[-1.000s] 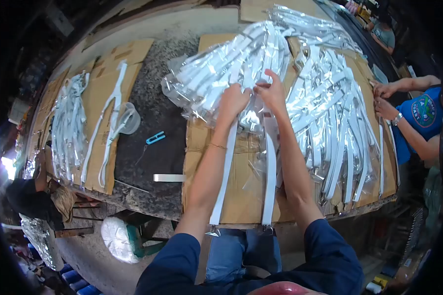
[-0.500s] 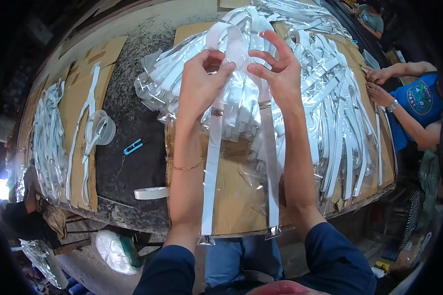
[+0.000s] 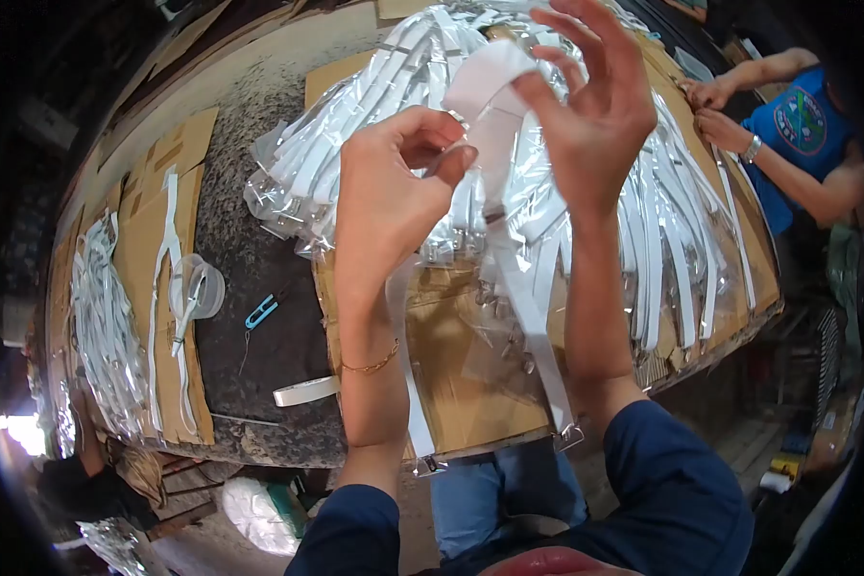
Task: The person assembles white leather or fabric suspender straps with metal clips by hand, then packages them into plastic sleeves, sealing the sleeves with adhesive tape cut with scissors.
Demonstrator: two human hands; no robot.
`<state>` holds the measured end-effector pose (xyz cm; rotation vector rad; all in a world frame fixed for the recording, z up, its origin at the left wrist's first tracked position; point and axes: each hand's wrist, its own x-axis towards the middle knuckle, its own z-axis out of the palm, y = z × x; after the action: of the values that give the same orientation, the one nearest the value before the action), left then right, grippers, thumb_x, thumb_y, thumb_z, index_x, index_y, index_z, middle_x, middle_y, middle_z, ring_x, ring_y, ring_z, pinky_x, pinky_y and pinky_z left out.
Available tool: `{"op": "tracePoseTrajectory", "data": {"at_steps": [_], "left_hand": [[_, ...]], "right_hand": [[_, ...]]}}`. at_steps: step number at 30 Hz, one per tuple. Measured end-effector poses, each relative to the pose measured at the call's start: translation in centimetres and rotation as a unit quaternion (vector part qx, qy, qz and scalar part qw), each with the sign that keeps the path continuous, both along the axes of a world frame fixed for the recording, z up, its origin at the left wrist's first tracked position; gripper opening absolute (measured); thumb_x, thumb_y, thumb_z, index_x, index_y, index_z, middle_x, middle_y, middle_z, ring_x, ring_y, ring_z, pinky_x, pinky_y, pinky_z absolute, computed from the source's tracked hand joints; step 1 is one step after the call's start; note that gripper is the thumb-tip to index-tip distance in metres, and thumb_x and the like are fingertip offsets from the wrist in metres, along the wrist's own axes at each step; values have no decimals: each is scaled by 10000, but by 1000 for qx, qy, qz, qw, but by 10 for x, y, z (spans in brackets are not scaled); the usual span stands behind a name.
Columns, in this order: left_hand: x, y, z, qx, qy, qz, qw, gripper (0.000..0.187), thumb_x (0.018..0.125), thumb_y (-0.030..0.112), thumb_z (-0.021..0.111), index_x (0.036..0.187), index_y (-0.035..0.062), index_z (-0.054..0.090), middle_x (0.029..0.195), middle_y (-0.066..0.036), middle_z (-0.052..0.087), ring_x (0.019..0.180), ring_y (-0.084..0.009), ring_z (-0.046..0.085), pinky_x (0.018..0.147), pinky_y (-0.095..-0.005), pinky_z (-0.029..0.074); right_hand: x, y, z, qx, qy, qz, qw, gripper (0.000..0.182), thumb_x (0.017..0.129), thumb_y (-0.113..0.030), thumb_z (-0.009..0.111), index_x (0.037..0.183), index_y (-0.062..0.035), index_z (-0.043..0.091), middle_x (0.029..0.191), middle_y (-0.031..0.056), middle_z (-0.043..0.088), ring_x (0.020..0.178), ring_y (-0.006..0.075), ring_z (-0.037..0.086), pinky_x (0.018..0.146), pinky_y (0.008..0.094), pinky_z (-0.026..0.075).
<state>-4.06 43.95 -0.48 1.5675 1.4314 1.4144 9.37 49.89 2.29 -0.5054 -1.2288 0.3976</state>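
A pair of white elastic suspenders (image 3: 497, 134) with metal clips is stretched between my hands. My left hand (image 3: 394, 187) has thumb and forefinger curled round a small edge of it, mostly hidden by the fingers. My right hand (image 3: 600, 110) is raised higher, with the strap fold at its thumb and forefinger and the other fingers spread. Both strap ends hang toward me, one clip (image 3: 429, 466) at the left and another clip (image 3: 568, 438) at the right, by the table edge. Behind them lies a big pile of suspenders in clear plastic (image 3: 379, 106).
Cardboard (image 3: 480, 403) covers part of the dark table. Left of me lie a tape roll (image 3: 305, 392), blue thread snips (image 3: 261, 309), a clear round container (image 3: 211, 288) and another strap bundle (image 3: 106, 326). At right, a co-worker's hands (image 3: 715, 110) work at the table edge.
My right hand has gone up and right, drawing the top of the suspenders with it. The left hand stays at about the same height. The view has shifted slightly.
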Motion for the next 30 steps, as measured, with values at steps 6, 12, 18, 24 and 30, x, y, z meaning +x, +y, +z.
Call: {"op": "tracePoseTrajectory", "data": {"at_steps": [6,12,18,24,30], "left_hand": [[-10,4,-4,-13,-97,-84,992,168,774,2,739,917,-61,676,822,-93,700,758,-130,676,696,-238,524],[-14,3,-1,39,-180,5,983,199,788,27,740,953,-51,661,815,-93,700,734,-110,654,658,-220,496],[-19,-4,4,4,-157,0,988,294,780,35,745,1029,-15,597,819,-92,698,723,-98,637,633,-219,474],[-36,-4,1,-123,-100,-184,970,283,749,24,774,931,44,559,833,-55,659,743,-83,624,680,-197,474],[-39,8,-12,-43,-200,-149,967,301,734,24,799,878,76,539,857,-79,673,789,-125,663,675,-227,514]], "right_hand": [[50,48,-38,-313,214,407,831,380,892,-121,642,1214,49,530,1168,125,589,1117,250,588,925,406,497],[11,20,-21,-143,106,67,982,442,871,-43,677,1250,79,485,1224,164,538,1010,224,651,804,347,588],[19,11,-12,-131,-2,39,991,472,823,-125,773,1199,75,569,1146,135,608,923,178,664,731,286,562],[68,51,-34,-285,-263,-82,918,724,692,-381,862,1170,91,592,1061,163,670,857,181,652,756,296,526],[71,50,-26,-195,-110,-48,973,617,739,-242,847,1184,83,569,1074,130,634,886,169,658,732,262,529]]}}
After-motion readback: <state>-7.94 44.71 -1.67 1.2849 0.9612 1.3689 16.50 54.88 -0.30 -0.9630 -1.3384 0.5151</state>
